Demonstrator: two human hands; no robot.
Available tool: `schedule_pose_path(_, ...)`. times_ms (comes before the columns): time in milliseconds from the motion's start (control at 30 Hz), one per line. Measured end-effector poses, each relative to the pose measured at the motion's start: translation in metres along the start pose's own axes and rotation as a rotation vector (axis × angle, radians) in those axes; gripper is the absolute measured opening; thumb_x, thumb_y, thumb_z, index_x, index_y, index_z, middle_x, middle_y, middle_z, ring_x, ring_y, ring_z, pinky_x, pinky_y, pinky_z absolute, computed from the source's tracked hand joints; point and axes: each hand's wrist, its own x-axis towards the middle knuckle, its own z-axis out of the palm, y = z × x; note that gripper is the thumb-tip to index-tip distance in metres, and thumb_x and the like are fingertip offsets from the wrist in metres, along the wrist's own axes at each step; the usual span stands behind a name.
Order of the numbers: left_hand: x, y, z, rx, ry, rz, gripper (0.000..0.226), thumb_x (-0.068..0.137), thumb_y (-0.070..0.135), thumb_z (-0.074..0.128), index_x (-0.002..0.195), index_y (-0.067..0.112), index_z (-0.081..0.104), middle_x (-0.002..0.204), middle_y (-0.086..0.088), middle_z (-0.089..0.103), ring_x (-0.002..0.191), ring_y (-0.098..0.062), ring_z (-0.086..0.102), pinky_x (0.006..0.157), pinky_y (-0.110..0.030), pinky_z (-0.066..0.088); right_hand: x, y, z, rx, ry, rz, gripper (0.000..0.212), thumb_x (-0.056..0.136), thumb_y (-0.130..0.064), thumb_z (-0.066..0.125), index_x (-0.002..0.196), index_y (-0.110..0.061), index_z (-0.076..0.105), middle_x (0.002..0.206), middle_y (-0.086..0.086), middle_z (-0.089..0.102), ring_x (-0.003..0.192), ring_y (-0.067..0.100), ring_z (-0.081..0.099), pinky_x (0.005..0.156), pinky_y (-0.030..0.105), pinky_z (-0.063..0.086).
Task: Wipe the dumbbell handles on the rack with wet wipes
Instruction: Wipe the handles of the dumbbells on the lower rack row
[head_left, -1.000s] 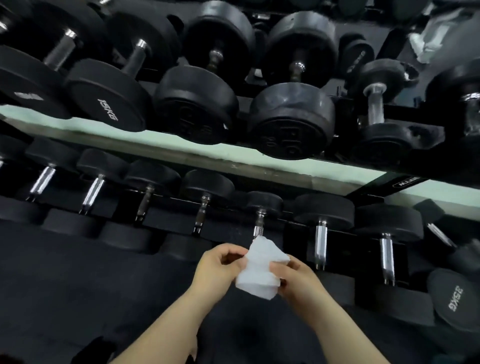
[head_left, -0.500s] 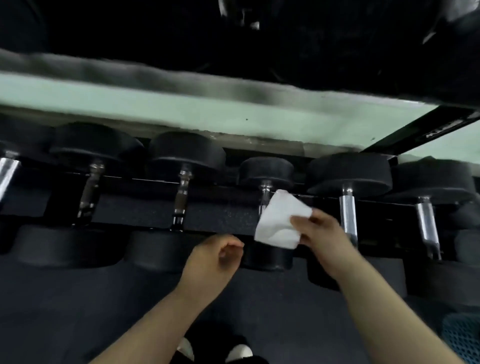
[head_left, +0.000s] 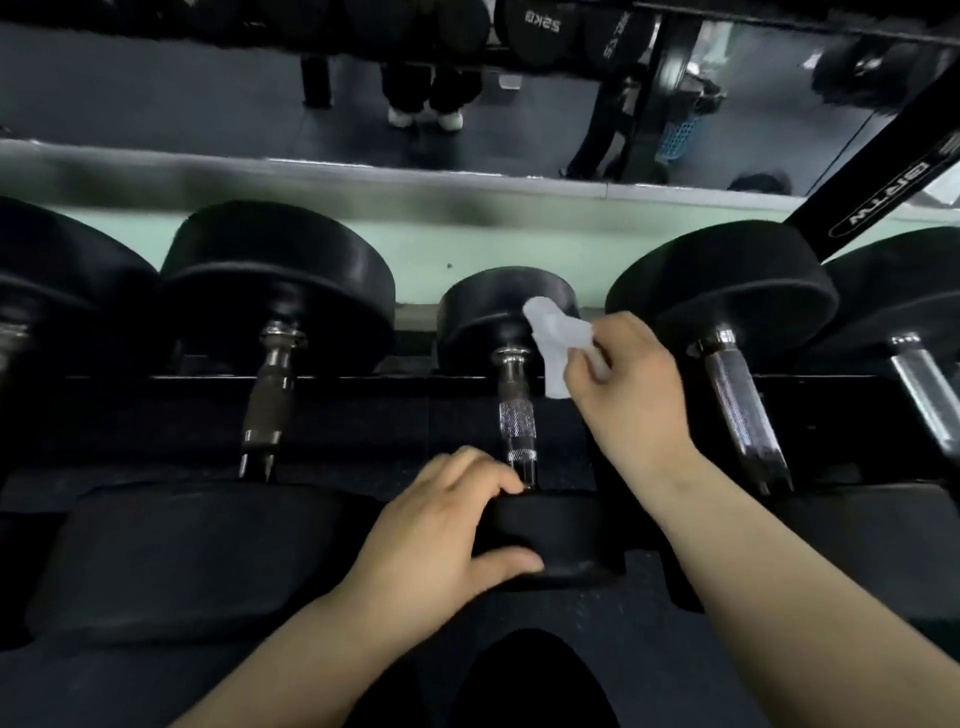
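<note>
Mirror (head_left: 208, 93) along wall, low. Pale green wall strip (head_left: 426, 244) beneath it, smudged dark in places. Dark rubber floor (head_left: 78, 691). Reflected in mirror: blue mesh basket (head_left: 678, 137), standing person's white shoes (head_left: 426, 117). Dim, even light.

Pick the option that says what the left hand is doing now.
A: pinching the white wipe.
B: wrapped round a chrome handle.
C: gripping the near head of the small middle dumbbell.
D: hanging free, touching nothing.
C: the left hand grips the small dumbbell's near head, fingers over its top and thumb on its front, while the right hand pinches the wipe.
</note>
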Motion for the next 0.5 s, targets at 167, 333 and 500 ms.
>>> schedule_pose_path(167,0.003,0.004,-0.006,-0.047,-0.070,-0.076,0.054,0.068,0.063,0.057,0.109,0.029,0.049,0.092,0.034,0.028,0.102,0.007,0.033,0.080,-0.006,0.031,0.005,0.003,0.020,-0.236,-0.343,-0.108,0.023,0.079,-0.010,0.043,0.085,0.003,0.062,0.087,0.018,0.059,0.078,0.033,0.058,0.062,0.030,0.043)
schedule_pose_path(333,0.003,0.005,-0.006,-0.093,-0.090,-0.128,0.043,0.072,0.050,0.064,0.108,0.031,0.048,0.092,0.032,0.031,0.105,0.007,0.032,0.083,-0.010,0.031,-0.006,0.011,0.029,-0.154,-0.689,-0.087,0.024,0.076,0.004,0.055,0.096,-0.003,0.067,0.110,0.014,0.057,0.104,0.027,0.055,0.085,0.024,0.042)
schedule_pose_path(500,0.003,0.005,-0.007,-0.132,-0.096,-0.154,0.043,0.071,0.049,0.066,0.106,0.032,0.049,0.092,0.034,0.033,0.105,0.007,0.033,0.084,-0.012,0.033,-0.008,0.015,0.023,-0.095,-0.750,-0.030,0.015,0.077,0.001,0.058,0.087,-0.001,0.069,0.087,0.004,0.051,0.091,0.023,0.055,0.064,0.007,0.031)
